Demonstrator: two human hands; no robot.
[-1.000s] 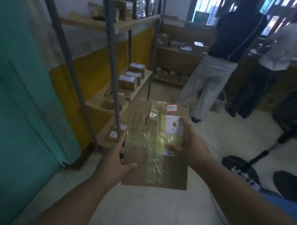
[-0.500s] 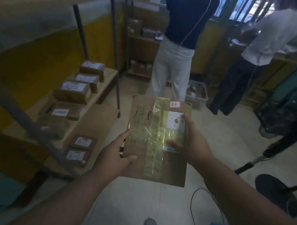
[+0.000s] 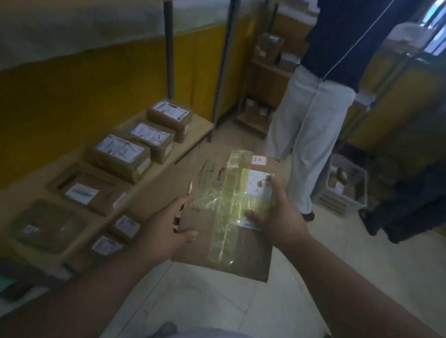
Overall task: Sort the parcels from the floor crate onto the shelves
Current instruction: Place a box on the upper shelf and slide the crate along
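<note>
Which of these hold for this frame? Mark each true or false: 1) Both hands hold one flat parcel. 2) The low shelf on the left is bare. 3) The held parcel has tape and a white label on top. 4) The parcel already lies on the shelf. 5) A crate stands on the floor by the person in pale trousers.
1) True: the left hand and right hand grip the flat parcel at its sides.
2) False: the low shelf carries several labelled boxes.
3) True: clear tape and a white label show on top.
4) False: it is held above the floor, beside the shelf.
5) True: the crate stands there, parcels inside.
</note>
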